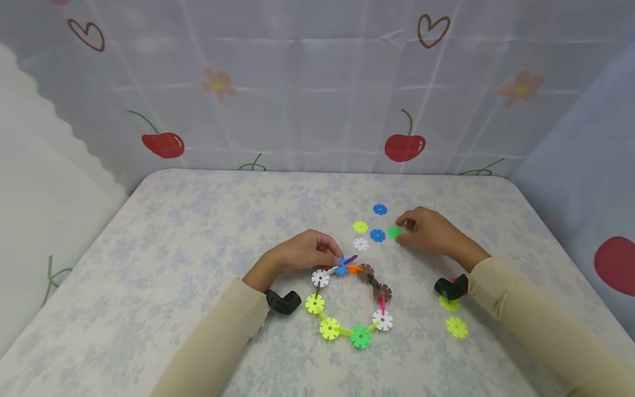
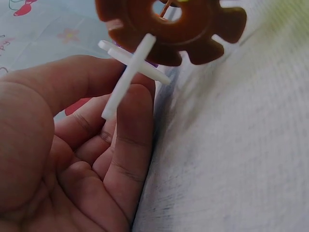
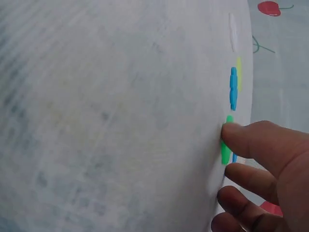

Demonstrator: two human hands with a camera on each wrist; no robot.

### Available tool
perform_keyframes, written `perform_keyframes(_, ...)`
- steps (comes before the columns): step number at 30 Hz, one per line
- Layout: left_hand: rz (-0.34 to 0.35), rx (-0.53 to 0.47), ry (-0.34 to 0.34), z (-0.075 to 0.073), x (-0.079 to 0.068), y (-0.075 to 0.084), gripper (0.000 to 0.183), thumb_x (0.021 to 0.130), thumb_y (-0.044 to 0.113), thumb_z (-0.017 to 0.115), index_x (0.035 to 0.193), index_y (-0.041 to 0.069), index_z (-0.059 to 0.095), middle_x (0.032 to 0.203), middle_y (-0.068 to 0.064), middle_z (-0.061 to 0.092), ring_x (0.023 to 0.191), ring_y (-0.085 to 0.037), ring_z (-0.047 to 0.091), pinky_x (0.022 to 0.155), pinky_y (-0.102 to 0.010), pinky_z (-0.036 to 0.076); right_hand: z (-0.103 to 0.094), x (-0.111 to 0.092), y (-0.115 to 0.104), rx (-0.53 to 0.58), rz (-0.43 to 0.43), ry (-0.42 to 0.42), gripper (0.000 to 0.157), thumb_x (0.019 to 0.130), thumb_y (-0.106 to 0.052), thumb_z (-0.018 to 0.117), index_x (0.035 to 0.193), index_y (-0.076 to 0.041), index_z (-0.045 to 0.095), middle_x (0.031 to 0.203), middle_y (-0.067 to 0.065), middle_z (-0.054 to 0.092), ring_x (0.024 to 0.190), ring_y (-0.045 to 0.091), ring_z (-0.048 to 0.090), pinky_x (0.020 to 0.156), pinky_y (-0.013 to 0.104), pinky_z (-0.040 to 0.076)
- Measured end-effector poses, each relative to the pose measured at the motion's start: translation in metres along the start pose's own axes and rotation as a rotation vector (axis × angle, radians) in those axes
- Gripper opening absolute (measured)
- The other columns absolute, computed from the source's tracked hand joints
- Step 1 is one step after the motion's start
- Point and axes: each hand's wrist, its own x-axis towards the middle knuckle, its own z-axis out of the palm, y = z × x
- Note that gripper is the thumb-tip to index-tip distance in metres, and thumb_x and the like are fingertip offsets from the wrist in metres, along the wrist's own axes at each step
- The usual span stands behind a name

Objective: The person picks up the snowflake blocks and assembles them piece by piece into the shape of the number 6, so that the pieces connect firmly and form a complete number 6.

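Note:
A ring of interlocking notched plastic discs lies on the table in the head view, made of white, yellow, green, brown, orange and blue pieces. My left hand (image 1: 308,251) pinches the blue notched disc (image 1: 340,267) at the ring's far side, where a purple disc (image 1: 351,259) sticks out. Close up in the left wrist view, a brown disc (image 2: 203,29) and white discs (image 2: 129,79) overlap the fingers. My right hand (image 1: 426,230) is at a loose green disc (image 1: 394,232). Its thumb overlaps that disc in the right wrist view, the index fingertip beside its edge.
Loose blue (image 1: 380,209), yellow (image 1: 360,226) and white (image 1: 360,244) discs lie beyond the ring. More yellow discs (image 1: 457,327) lie under and near the right forearm. Black wrist cameras (image 1: 284,302) hang below both wrists. A printed curtain (image 1: 317,99) backs the table.

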Motion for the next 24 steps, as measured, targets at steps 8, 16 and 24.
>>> perform_keyframes(8,0.002,0.011,-0.010,-0.0008,0.0003,-0.0005,0.013,0.098,0.009,0.065,0.108,0.002,0.072,0.086,-0.008,0.067,0.075,-0.018,0.058,0.072,-0.030,0.051,0.0010,0.0002,0.0055,0.037,-0.024,0.005,0.025,0.090,-0.011,0.077,0.113,-0.002,0.071,0.096,0.008,0.061,0.089,0.026,0.056,0.077,0.043,0.048)
perform_keyframes(16,0.011,-0.003,-0.032,-0.0045,-0.0009,-0.0011,0.011,0.096,0.003,0.067,0.106,-0.001,0.069,0.081,-0.007,0.065,0.072,-0.018,0.057,0.071,-0.029,0.050,0.0042,0.0016,0.0014,0.086,0.050,-0.008,0.027,0.089,-0.016,0.079,0.111,-0.002,0.069,0.099,0.009,0.063,0.095,0.028,0.058,0.082,0.045,0.050)
perform_keyframes(24,0.005,-0.018,-0.049,-0.0060,-0.0022,-0.0003,0.013,0.096,0.005,0.067,0.108,0.000,0.068,0.081,-0.009,0.066,0.072,-0.019,0.058,0.071,-0.031,0.051,0.0027,0.0006,0.0010,0.232,0.092,-0.019,0.012,0.096,-0.011,0.070,0.103,-0.005,0.062,0.093,0.008,0.061,0.087,0.025,0.055,0.073,0.035,0.048)
